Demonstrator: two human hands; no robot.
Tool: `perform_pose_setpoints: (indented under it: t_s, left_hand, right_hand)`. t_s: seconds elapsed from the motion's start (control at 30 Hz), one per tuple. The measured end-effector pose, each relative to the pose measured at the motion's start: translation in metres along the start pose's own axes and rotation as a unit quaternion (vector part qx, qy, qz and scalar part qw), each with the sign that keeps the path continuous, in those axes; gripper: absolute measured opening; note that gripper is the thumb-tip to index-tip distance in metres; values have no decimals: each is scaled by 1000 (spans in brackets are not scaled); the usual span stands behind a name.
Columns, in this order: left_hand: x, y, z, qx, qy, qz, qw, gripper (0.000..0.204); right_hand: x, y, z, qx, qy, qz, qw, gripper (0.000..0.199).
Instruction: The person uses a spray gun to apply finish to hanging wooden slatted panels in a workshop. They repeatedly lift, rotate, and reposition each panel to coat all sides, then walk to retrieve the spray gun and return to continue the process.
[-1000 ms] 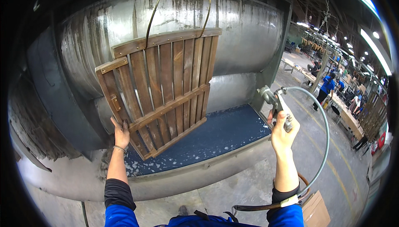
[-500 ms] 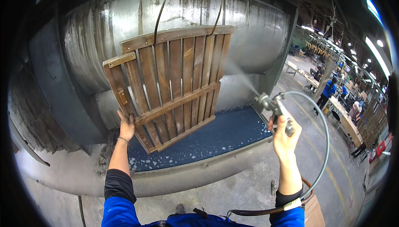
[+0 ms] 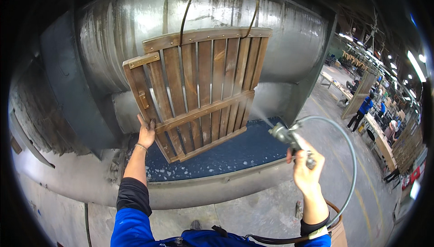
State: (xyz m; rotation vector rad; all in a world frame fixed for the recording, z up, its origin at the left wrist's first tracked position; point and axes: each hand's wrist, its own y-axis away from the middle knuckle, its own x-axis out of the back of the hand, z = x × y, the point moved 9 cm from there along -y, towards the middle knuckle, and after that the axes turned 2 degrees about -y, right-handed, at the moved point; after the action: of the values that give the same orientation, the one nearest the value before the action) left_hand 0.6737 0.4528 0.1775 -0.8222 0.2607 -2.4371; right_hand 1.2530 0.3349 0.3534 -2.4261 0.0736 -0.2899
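Note:
A brown slatted wooden panel (image 3: 205,73) hangs tilted from two hooks (image 3: 186,12) over a trough. My left hand (image 3: 146,131) grips its lower left edge, fingers behind the wood and partly hidden. In my right hand (image 3: 308,165) is a metal spray gun (image 3: 289,138), held out to the right of the panel. A pale mist leaves its nozzle toward the panel's right side, around the middle rail. From the gun a grey hose (image 3: 348,134) loops down past my right forearm.
Behind the panel rises a streaked, curved metal wall (image 3: 289,43). Below lies a trough of dark blue liquid (image 3: 217,156) with white flecks, bounded by a raised rim (image 3: 217,192). At the right, people in blue (image 3: 365,107) work beside long benches (image 3: 379,136).
The spray gun has swung lower and a little left, and its mist now meets the panel lower, near the middle rail. My left hand keeps its hold on the panel edge.

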Motion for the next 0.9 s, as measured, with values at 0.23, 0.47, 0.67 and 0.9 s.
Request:
perform_pose_setpoints:
  t_s: [0.23, 0.47, 0.67, 0.9]
  left_hand:
    - [0, 3, 5, -23, 15, 9, 1000, 87]
    - [0, 4, 7, -9, 3, 9, 1000, 89]
    - [3, 5, 12, -5, 17, 8, 1000, 87]
    - [-11, 25, 6, 84, 439, -4, 894, 87]
  right_hand:
    - [-5, 5, -22, 44, -24, 4, 999, 77]
    - [-41, 14, -16, 5, -41, -113, 993, 68]
    - [-39, 7, -50, 98, -67, -53, 992, 84]
    - [-97, 10, -29, 45, -89, -203, 974, 77]
